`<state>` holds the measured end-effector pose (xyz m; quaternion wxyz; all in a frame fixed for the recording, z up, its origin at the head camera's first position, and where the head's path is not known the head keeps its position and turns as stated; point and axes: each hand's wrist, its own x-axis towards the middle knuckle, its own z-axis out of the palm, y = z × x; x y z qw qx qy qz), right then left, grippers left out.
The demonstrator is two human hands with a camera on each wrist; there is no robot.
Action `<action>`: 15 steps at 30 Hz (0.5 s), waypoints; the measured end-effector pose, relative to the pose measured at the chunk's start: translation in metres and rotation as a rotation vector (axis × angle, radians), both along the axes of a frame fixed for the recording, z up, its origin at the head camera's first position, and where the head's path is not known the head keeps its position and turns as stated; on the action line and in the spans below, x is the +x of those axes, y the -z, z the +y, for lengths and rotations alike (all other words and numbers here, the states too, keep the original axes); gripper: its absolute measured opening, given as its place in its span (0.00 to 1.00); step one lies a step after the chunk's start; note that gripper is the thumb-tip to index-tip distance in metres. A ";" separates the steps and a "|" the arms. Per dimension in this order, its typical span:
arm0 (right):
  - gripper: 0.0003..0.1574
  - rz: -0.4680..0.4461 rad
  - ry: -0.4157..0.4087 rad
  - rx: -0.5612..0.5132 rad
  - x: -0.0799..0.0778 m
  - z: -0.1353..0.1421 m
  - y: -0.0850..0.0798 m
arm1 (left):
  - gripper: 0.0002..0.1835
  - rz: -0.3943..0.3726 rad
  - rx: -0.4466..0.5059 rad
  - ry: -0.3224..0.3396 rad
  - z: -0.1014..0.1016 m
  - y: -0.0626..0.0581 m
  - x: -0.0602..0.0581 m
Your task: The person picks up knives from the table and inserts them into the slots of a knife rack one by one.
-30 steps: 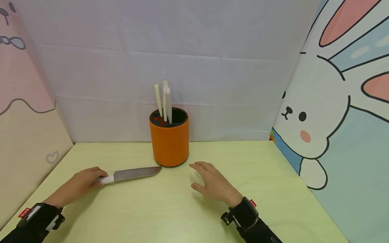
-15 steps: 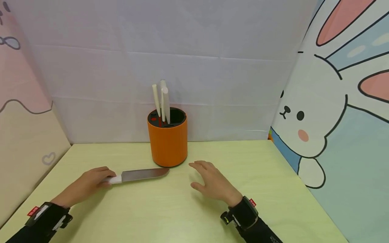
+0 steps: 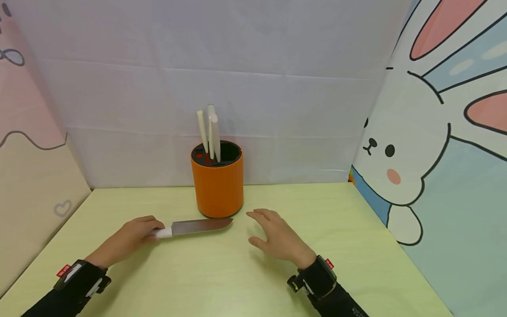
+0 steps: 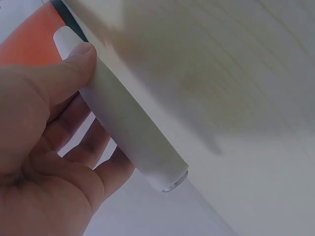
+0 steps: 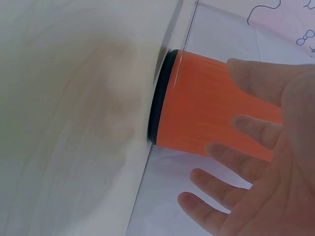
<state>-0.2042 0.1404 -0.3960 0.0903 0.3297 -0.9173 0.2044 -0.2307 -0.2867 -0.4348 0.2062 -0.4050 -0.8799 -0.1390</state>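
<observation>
A kitchen knife (image 3: 202, 226) with a broad blade and a white handle lies level, close over the table, its tip pointing right in front of the orange knife block. My left hand (image 3: 136, 235) grips the handle; in the left wrist view the thumb presses one side of the white handle (image 4: 130, 123) and the fingers curl under the other. To the right, my right hand (image 3: 279, 237) hovers over the table with fingers spread and holds nothing. The round orange knife block (image 3: 218, 187) stands upright at the back, with several white handles (image 3: 211, 132) sticking out of its black top.
The pale yellow-green table (image 3: 222, 277) ends at a white cloth backdrop (image 3: 297, 110) behind the block. Printed panels rise on both sides, the right one with a rabbit drawing (image 3: 396, 163). Each wrist wears a black strap with a camera.
My left hand has carried the knife to the right, so its tip now reaches in front of the block's right part. The right hand has stayed nearly still. The head view has shifted slightly.
</observation>
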 end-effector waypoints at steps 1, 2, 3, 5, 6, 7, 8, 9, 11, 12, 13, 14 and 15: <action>0.38 0.001 0.000 -0.002 0.000 0.000 0.000 | 0.20 -0.003 0.000 -0.003 0.003 0.000 0.000; 0.38 0.001 0.000 -0.001 0.000 0.000 0.000 | 0.20 -0.006 0.003 -0.005 0.006 0.001 0.000; 0.38 0.001 0.001 -0.001 0.000 0.000 0.000 | 0.20 -0.010 0.004 -0.008 0.009 0.001 0.000; 0.38 0.000 0.000 -0.003 -0.001 0.000 0.000 | 0.19 -0.022 0.006 -0.012 0.016 0.001 0.001; 0.38 0.000 0.000 -0.003 -0.001 0.001 0.000 | 0.19 -0.034 0.005 -0.014 0.019 0.001 0.002; 0.38 0.000 0.000 -0.002 -0.001 0.001 0.000 | 0.19 -0.047 0.003 -0.015 0.022 0.001 0.002; 0.38 0.001 0.000 0.000 -0.001 0.001 0.000 | 0.18 -0.061 0.001 -0.021 0.025 0.002 0.002; 0.38 0.001 0.000 0.000 -0.001 0.001 0.000 | 0.18 -0.072 -0.004 -0.026 0.029 0.002 0.002; 0.38 0.000 -0.001 0.001 -0.001 0.001 0.001 | 0.17 -0.097 -0.009 -0.036 0.035 0.004 0.002; 0.38 -0.002 -0.001 0.002 -0.001 0.001 0.001 | 0.17 -0.107 -0.012 -0.044 0.037 0.005 0.001; 0.38 -0.002 -0.002 0.003 -0.001 0.001 0.001 | 0.17 -0.110 -0.013 -0.047 0.040 0.006 0.001; 0.38 -0.004 -0.003 0.003 -0.001 0.001 0.001 | 0.17 -0.113 -0.014 -0.054 0.044 0.007 0.001; 0.38 -0.006 -0.004 0.002 -0.001 0.001 0.001 | 0.17 -0.114 -0.017 -0.059 0.047 0.008 0.001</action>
